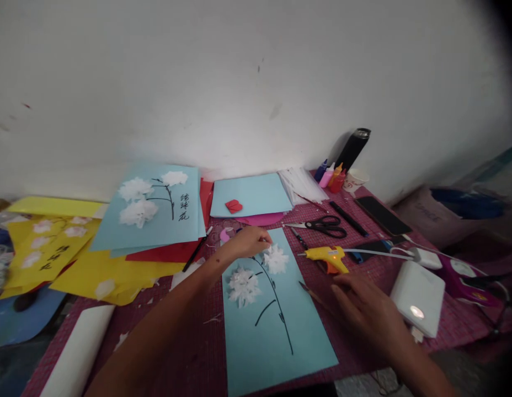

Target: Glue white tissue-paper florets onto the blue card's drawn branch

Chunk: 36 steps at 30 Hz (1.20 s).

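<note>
A light blue sheet [297, 331] lies in front of me, with a drawn black branch and two white paper flowers. My left hand [252, 241] reaches over its top edge, fingers pinched beside the upper flower [275, 259]; what they hold, if anything, is too small to tell. The other white flower [243, 286] sits lower on the left. To the right of the sheet, my right hand [359, 303] has a thin pointed tool [312, 292] near its fingers, reaching over the sheet's edge. Just above that hand lies a yellow glue gun [327, 256].
Black scissors [326, 226], a marker [349, 219], a phone [383, 216] and paint bottles [336, 179] lie or stand behind. A white power bank [418, 298] is at right. A finished-looking flower sheet [156, 234] and yellow papers [127, 275] lie left; a white roll [80, 353] is front left.
</note>
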Tool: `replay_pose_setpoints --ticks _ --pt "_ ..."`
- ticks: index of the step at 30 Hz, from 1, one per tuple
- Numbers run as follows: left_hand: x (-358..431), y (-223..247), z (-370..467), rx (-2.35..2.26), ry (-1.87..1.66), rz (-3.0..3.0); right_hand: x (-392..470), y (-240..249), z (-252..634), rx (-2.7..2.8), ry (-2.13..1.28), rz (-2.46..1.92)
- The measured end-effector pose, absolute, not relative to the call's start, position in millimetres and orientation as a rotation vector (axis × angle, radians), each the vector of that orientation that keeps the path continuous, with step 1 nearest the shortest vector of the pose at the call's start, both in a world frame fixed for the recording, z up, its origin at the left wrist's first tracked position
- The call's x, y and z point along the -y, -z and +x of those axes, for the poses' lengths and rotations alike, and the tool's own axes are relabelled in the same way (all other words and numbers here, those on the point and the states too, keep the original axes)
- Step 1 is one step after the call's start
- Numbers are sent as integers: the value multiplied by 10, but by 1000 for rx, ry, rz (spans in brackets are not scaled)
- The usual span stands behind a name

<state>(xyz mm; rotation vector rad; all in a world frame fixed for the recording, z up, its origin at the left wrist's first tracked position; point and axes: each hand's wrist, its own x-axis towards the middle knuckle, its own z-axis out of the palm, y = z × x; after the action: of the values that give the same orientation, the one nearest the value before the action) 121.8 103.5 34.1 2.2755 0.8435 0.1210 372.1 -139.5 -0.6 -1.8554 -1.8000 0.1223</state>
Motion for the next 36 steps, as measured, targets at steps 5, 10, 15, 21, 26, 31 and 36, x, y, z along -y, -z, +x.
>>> replay_pose_setpoints --ticks 5,10,15,21,26,31,36 --pt "-1096 -263 1229 -845 -103 2318 1502 84 3652 1774 -151 -1828" --pt "-1125 -246 1255 -838 -79 2363 1517 74 3525 1787 -229 -1824" --pt "-1160 -290 1305 -806 -38 2402 1495 87 3445 1795 -263 -1809" --pt "-1177 -361 1355 -783 17 2420 1515 84 3401 1775 -292 -1808" --pt "-1156 -389 1353 -780 40 2441 1504 84 3401 1771 -307 -1818" --pt "-1144 -373 1355 -749 39 2469 1479 129 3391 1772 -279 -1803" --pt "-1144 -334 1374 -736 38 2494 1468 169 3373 1753 -222 -1756"
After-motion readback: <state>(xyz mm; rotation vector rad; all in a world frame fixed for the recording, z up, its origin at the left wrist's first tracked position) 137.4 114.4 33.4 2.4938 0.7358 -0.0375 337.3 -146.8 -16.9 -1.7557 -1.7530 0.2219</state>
